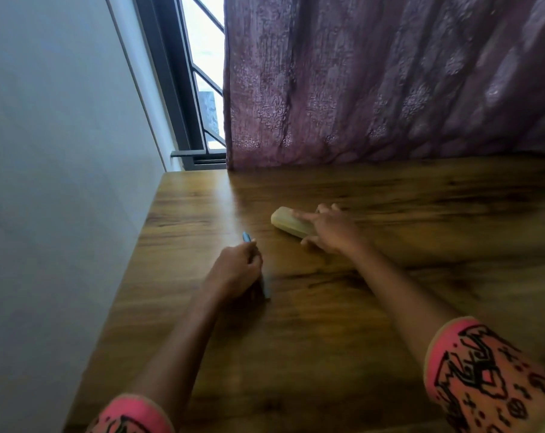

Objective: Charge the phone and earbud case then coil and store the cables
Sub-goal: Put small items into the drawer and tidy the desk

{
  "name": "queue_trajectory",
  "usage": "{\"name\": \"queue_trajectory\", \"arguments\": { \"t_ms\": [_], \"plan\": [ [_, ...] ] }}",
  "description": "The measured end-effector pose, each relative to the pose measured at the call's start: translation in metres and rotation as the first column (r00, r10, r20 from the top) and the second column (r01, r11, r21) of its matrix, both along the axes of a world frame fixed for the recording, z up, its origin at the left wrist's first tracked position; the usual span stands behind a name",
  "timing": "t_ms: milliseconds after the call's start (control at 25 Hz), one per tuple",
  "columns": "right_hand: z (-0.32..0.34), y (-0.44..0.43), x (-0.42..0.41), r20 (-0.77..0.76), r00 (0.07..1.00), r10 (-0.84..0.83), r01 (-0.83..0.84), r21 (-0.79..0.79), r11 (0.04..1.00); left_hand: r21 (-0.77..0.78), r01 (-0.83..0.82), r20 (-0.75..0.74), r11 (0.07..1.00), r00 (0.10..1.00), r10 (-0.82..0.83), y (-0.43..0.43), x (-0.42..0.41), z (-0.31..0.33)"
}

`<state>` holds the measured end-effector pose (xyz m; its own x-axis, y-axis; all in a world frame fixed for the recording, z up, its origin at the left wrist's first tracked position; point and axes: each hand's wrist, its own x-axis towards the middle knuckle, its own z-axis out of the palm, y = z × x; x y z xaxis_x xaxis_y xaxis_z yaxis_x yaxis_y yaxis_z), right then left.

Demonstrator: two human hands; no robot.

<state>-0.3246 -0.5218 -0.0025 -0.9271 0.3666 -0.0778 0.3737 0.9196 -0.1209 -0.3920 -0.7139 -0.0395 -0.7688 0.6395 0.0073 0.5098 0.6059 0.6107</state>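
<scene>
My left hand (236, 270) grips a thin blue object (246, 237), seemingly a phone seen edge-on, standing on the wooden table (343, 307) near its left side. Its blue edge shows above and below my fingers. To the right and a little farther away, my right hand (332, 234) holds a pale yellow oblong object (286, 221) lying on the table, with the index finger along its top and the thumb on its near side. The frame is blurred, so I cannot tell what that object is. No cable or earbud case is visible.
A white wall (62, 182) runs along the table's left edge. A mauve curtain (374, 82) hangs down to the table's back edge, with a barred window (199, 76) beside it. Bare wood stretches to the right and towards me.
</scene>
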Motion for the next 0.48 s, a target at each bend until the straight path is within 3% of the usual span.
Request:
{"name": "queue_trajectory", "arguments": {
  "t_ms": [120,200,360,480],
  "plan": [
    [-0.008,-0.030,0.036,-0.047,0.998,-0.048,0.046,-0.039,0.998,0.175,-0.165,-0.044,0.971,0.983,0.176,-0.012,0.056,-0.008],
    [-0.009,-0.049,0.063,-0.082,0.990,-0.111,0.104,-0.088,0.991,0.257,-0.285,0.001,0.924,0.956,0.294,-0.016,0.084,-0.010],
    [-0.016,-0.089,0.141,-0.211,0.937,-0.278,0.216,-0.274,0.937,0.339,-0.458,0.215,0.822,0.888,0.406,-0.028,0.152,0.000],
    [-0.020,-0.125,0.213,-0.330,0.866,-0.375,0.230,-0.404,0.885,0.396,-0.607,0.430,0.689,0.786,0.445,-0.049,0.217,0.012]
  ]
}}
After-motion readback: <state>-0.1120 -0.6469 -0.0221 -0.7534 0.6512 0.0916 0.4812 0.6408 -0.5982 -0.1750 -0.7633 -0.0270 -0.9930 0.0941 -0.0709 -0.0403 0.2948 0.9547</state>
